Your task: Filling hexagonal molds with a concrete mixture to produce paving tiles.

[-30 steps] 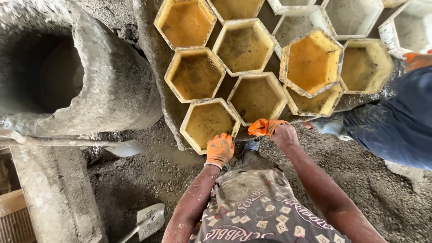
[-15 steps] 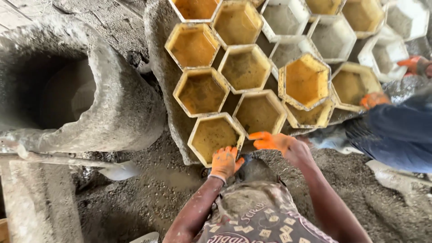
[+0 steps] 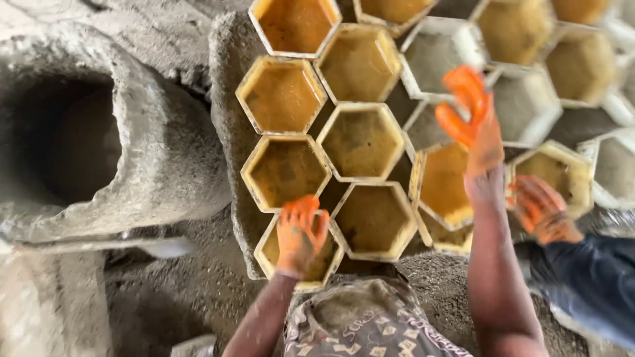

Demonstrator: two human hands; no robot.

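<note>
Hexagonal moulds (image 3: 360, 142), yellow-rimmed and stained orange-brown inside, lie packed edge to edge like honeycomb across the upper middle of the view; paler grey-white ones continue to the upper right.

Left hand (image 3: 299, 237), in an orange glove, rests flat over the lowest mould (image 3: 268, 254) at the bottom left of the cluster. Fingers are spread and point up toward the mould above; the palm covers most of the opening and the fingertips reach its upper rim. No clamp seen: the hand lies open on the mould and is not wrapped round it.

Right hand (image 3: 473, 119), also orange-gloved, is raised above the tilted mould (image 3: 442, 185) on the right of the cluster. Fingers are loosely extended and parted, nothing between them. The hand is motion-blurred, so I cannot tell whether it touches a rim or hangs just clear; it looks clear. The tilted mould sits just below the wrist, overlapping its neighbours instead of lying flush.

Another person's gloved hand (image 3: 542, 210), with a dark blue sleeve (image 3: 592, 284), sits just right of the right forearm, near a mould at the cluster's right edge.

Concrete pipe (image 3: 99, 152), rough and grey, lies on its side at the left with its dark bore facing the camera; a concrete slab edge (image 3: 228, 112) stands between it and the moulds. Ground (image 3: 178, 291) below is grey sand.
</note>
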